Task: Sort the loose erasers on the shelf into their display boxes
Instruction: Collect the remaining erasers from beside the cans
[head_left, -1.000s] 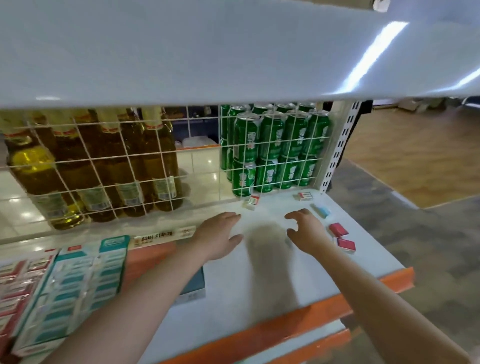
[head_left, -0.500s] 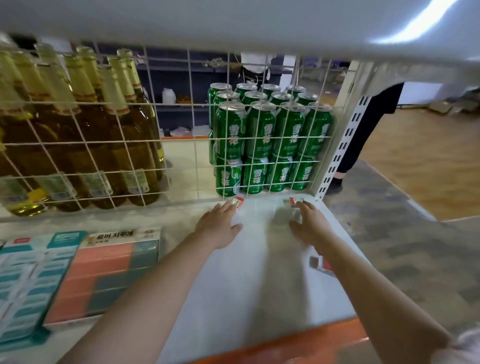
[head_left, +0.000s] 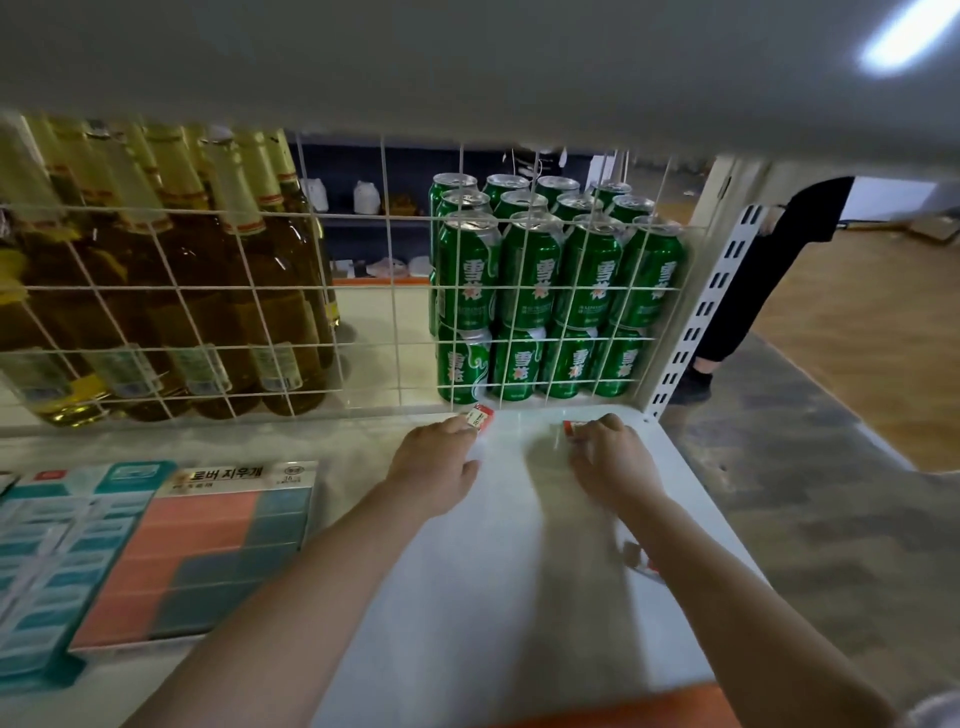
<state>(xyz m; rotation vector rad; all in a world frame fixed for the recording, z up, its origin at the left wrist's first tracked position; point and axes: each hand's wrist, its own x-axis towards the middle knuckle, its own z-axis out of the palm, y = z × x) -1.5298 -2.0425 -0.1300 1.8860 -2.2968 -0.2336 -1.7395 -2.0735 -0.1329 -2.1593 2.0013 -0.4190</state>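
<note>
Two small red-and-white erasers lie at the back of the white shelf (head_left: 519, 597), just in front of the wire grid. My left hand (head_left: 436, 460) reaches the left eraser (head_left: 481, 415) and its curled fingertips pinch the near edge. My right hand (head_left: 613, 457) has its fingers curled over the right eraser (head_left: 570, 429), which shows only its left end. A third eraser (head_left: 641, 564) peeks out beside my right forearm. On the left lie a display box of pink and teal erasers (head_left: 197, 551) and a teal display box (head_left: 47, 566).
A white wire grid (head_left: 384, 291) closes the back of the shelf, with amber bottles (head_left: 171, 291) and green cans (head_left: 550, 291) behind it. The shelf above hangs low overhead. The orange shelf edge (head_left: 649, 712) is nearest me. A person in black (head_left: 769, 270) stands to the right.
Both hands moved forward from mid-shelf to the back edge and closed on the two erasers by the grid. The view came closer and lower.
</note>
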